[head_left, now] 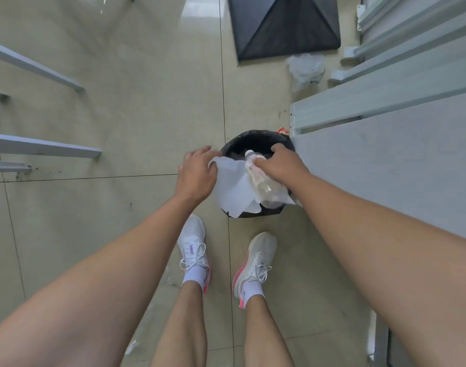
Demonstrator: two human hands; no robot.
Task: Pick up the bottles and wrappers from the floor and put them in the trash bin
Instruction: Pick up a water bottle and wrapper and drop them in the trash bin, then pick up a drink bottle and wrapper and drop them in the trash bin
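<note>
A round trash bin (255,140) with a black liner stands on the floor just in front of my feet, against a grey table. My left hand (197,173) grips a large white wrapper (233,189) that hangs over the bin's near rim. My right hand (282,164) is closed on a clear plastic bottle (258,176) with a white cap, held tilted over the bin's mouth, partly on top of the wrapper. A small red wrapper (282,131) peeks out behind the bin by the table leg.
A crumpled clear plastic bag (306,68) lies on the tiles at the upper right. A black folded panel (284,25) rests beyond it. The grey table (398,165) fills the right side. Grey metal frame legs (41,149) stand at the left.
</note>
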